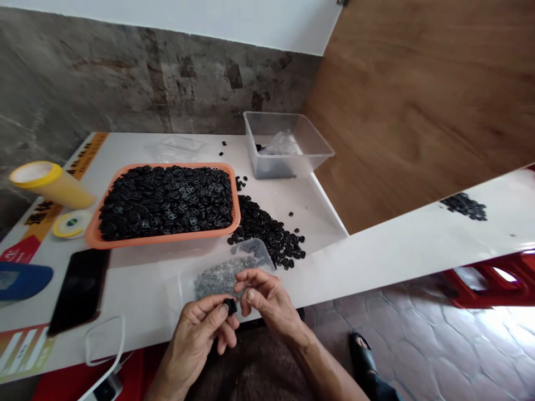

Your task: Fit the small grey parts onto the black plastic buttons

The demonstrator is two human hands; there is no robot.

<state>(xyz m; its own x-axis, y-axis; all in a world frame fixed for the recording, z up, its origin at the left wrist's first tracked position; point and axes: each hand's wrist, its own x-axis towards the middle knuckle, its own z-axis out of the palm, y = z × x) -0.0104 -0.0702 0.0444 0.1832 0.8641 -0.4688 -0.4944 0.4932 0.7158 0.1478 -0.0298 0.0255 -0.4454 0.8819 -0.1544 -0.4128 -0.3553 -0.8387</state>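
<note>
My left hand (204,326) pinches a small black plastic piece (229,306) between thumb and forefinger. It looks like a part of a cord lock. Close by on the right, my right hand (267,301) has its thumb and fingers curled together; whatever sits between the tips is too small to make out. Both hands are at the near edge of a clear plastic box (264,253) of tiny silvery metal parts (221,275), perhaps springs. Behind it, an orange basket (163,243) is heaped with black two-holed pieces (167,200). More of these pieces lie in a loose pile (267,234) beside the basket.
A clear bin (288,159) with a plastic bag inside stands at the back. On the left are a yellow cup (54,186), its lid (72,224), a phone (79,289), a blue object (25,281) and a white cable (122,334). A wooden panel (418,100) rises at the right.
</note>
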